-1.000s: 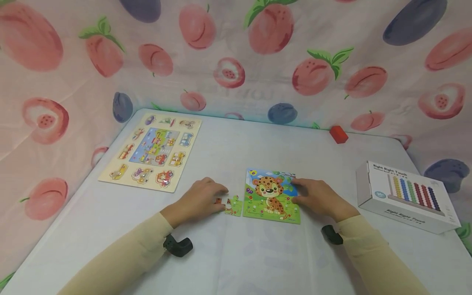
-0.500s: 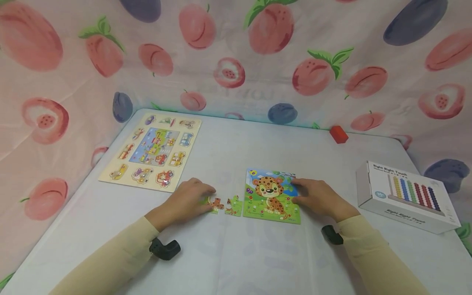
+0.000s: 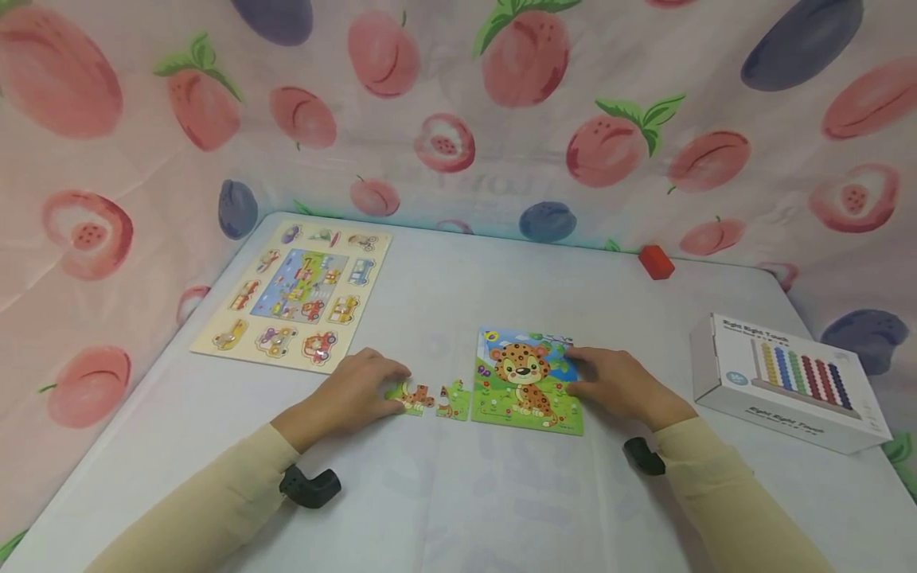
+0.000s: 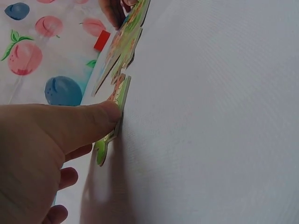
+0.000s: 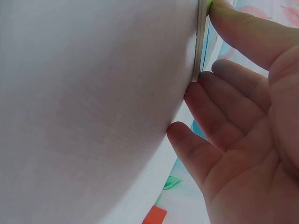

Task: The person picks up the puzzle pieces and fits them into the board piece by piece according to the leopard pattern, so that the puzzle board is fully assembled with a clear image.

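Observation:
My left hand (image 3: 347, 398) holds a jigsaw piece (image 3: 418, 397) by its left side. The piece is green, with a spotted orange body printed on it. In the left wrist view the thumb lies along the near edge of this piece (image 4: 123, 93), and it sits low over the white table. A second jigsaw piece (image 3: 454, 401) lies between it and a square leopard picture board (image 3: 526, 390), apart from the first piece. My right hand (image 3: 626, 390) holds the board's right side. In the right wrist view the thumb and fingertips touch the board's thick edge (image 5: 201, 46).
A peg puzzle board (image 3: 301, 286) with vehicle pieces lies at the back left. To the right stands a white box (image 3: 788, 382) with a bead rack printed on it. Near the back edge is a red block (image 3: 656, 262). Fruit-print cloth (image 3: 501, 159) rises behind the table.
My left hand has drawn back left from the second piece, which stays put, uncovering more of the first piece. The right hand and the board have barely moved.

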A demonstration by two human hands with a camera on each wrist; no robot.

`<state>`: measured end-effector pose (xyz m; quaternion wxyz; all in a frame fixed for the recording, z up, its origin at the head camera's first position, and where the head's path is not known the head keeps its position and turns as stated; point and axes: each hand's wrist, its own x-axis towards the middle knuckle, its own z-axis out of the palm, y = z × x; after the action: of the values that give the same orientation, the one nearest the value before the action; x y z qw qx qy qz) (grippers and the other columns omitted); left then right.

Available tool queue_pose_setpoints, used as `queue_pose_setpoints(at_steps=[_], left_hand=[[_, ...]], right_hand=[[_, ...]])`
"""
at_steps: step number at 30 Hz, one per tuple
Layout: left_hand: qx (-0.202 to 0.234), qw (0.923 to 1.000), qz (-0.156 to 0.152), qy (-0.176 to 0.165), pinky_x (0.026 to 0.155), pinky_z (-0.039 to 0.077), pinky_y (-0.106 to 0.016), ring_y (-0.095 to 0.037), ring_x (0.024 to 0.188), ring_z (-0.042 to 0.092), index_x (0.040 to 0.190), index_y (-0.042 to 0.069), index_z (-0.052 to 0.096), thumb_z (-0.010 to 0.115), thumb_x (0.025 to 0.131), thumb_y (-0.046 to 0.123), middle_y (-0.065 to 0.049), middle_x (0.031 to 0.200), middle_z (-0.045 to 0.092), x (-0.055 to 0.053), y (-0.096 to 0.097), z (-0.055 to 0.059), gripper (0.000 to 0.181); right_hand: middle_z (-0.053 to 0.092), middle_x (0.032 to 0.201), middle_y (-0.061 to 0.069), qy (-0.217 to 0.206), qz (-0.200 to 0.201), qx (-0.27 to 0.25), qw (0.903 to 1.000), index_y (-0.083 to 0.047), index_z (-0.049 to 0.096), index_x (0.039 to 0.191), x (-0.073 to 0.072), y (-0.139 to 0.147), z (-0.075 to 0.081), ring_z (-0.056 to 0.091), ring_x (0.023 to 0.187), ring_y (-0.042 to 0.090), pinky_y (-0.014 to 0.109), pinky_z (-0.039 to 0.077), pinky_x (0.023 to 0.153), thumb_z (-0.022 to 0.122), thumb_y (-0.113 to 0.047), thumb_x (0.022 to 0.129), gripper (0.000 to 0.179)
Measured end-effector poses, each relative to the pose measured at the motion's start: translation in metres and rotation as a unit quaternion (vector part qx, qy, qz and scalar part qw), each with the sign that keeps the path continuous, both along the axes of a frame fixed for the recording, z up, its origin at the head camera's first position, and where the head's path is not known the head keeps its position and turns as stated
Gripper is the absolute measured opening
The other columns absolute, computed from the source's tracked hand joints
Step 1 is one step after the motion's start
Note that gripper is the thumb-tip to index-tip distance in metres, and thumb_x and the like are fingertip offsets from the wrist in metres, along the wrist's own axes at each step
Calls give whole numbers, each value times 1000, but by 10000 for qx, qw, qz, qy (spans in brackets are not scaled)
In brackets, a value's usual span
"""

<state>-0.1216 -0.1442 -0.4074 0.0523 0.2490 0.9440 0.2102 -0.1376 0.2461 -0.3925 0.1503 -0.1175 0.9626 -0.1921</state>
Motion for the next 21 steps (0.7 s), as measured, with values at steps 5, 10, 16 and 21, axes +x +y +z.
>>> queue_pose_setpoints(at_steps=[5, 10, 16, 21], left_hand=[[93, 9999, 22, -116, 92, 43, -44, -23, 111, 56, 116, 11, 72, 85, 80, 26, 1, 111, 68, 0, 0, 0, 41], [92, 9998, 3, -148, 91, 43, -43, -21, 108, 57, 113, 12, 72, 85, 81, 25, 3, 107, 68, 0, 0, 2, 37], [10, 9995, -88, -297, 92, 45, -42, -21, 107, 58, 114, 11, 73, 84, 82, 22, 2, 107, 68, -2, 0, 4, 36], [5, 9985, -123, -530, 92, 48, -41, -21, 109, 59, 119, 12, 72, 82, 83, 17, 1, 112, 69, -4, -3, 5, 37]], right_hand=[[48, 146, 25, -1, 34, -15, 10000, -2, 51, 145, -1, 0, -1, 40, 135, 47, 62, 33, 107, 74, -28, 91, 64], [47, 147, 24, -4, 14, -26, 10000, -3, 50, 146, 0, 1, -1, 39, 136, 46, 62, 32, 108, 74, -26, 91, 64], [47, 147, 24, -20, -8, -8, 10000, -3, 50, 146, 0, 1, -1, 39, 136, 46, 62, 32, 108, 74, -26, 91, 64], [47, 147, 24, -22, -18, -23, 10000, -3, 51, 145, -1, 0, -1, 39, 136, 46, 62, 32, 108, 74, -27, 91, 64]])
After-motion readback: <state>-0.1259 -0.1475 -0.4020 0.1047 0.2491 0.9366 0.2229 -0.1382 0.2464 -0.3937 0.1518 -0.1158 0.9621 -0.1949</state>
